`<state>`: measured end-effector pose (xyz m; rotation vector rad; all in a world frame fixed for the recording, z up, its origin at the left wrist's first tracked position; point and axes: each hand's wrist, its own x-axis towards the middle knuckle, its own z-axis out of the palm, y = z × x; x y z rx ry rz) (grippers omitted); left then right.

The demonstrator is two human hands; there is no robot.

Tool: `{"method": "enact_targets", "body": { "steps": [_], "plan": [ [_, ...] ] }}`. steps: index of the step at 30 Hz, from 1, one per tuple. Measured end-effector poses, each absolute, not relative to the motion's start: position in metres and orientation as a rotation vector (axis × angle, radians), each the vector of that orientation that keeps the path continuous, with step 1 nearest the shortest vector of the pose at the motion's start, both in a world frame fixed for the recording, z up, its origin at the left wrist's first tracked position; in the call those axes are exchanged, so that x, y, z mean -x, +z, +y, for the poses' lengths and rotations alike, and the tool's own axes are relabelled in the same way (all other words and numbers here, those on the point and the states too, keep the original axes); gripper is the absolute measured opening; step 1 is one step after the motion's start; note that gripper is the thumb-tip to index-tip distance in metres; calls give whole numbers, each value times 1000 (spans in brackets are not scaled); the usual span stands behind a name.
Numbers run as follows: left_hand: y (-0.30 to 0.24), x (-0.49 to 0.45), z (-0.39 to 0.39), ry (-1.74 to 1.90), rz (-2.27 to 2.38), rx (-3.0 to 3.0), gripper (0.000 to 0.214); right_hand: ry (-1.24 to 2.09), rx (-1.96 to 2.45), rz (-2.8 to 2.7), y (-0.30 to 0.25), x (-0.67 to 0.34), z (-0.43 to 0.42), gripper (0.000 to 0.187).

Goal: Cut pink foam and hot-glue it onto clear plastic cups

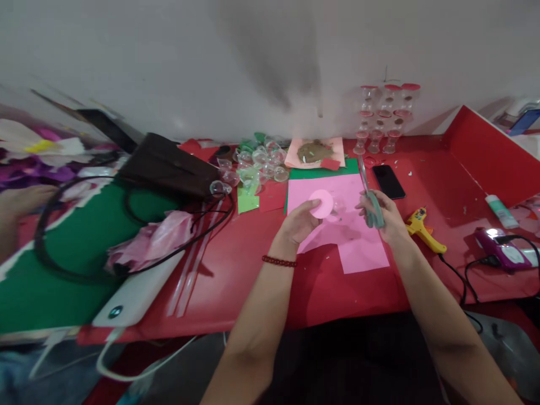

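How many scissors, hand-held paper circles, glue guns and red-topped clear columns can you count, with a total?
Scissors, in right hand: 1
Pink paper circle, in left hand: 1
Yellow glue gun: 1
Red-topped clear columns: 3
Total: 6

left hand holds pink disc | right hand holds scissors

This is a craft workspace, though whether in a home, school or workshop cannot be told. A red table against a plain wall carries sheets of pink paper, scissors, a yellow glue gun and clear plastic cups. Another person's arm shows at the left.
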<state>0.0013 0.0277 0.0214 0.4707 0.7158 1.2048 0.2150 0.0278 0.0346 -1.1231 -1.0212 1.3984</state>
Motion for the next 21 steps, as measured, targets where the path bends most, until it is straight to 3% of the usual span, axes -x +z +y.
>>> {"method": "enact_targets", "body": {
  "steps": [4, 10, 16, 21],
  "plan": [
    [20, -7, 23, 1093, 721, -615, 40, 1497, 1138, -984, 28, -207, 26, 63],
    [20, -8, 22, 1057, 739, -711, 55, 1532, 1175, -1061, 16, -200, 26, 53],
    [11, -12, 26, 1174, 801, -601, 51, 1431, 1147, -973, 8, -195, 27, 52],
    [5, -24, 23, 1229, 755, -488, 73, 1299, 1110, -862, 3, -197, 30, 52]
  ]
}}
